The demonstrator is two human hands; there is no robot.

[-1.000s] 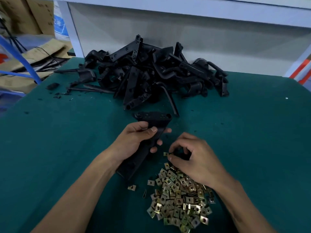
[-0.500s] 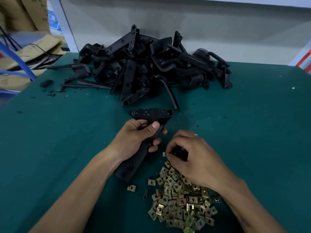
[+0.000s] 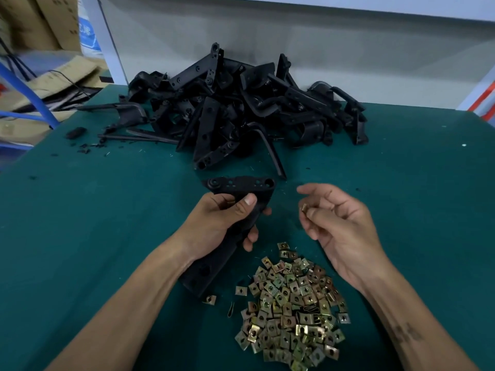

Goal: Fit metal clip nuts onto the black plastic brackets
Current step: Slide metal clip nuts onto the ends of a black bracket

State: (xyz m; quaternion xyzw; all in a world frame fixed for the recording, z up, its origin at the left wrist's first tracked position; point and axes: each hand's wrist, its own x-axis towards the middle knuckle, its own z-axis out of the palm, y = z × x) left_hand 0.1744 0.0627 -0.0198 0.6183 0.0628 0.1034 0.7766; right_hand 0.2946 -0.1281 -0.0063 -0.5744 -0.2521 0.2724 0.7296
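Black plastic fills the left hand (image 3: 225, 223): its fingers and thumb curl round the neck of one long bracket (image 3: 242, 194), whose wide, holed head points away from the person and whose lower end rests on the green table (image 3: 80, 236). Just right of that bracket, the right hand (image 3: 340, 223) is raised palm-up, pinching a single brass-coloured clip nut (image 3: 304, 207) between thumb and forefinger; nut and bracket are near each other but apart.

Nearer the person than the bracket, and to its right, lies the heap of loose clip nuts (image 3: 292, 309), with one stray nut (image 3: 209, 299) touching or almost touching the bracket's lower end and a small dark clip (image 3: 231, 309) beside it. Beyond the bracket's head sits the tangled pile of black brackets (image 3: 241, 113), against a pale wall panel (image 3: 294, 41); one bent arm of the pile reaches almost to the held bracket's head. Left of the pile, black crumbs and a small black block (image 3: 76, 133) dot the cloth. Past the table's left edge stand cardboard boxes (image 3: 40, 20) and blue tubing (image 3: 29, 95).
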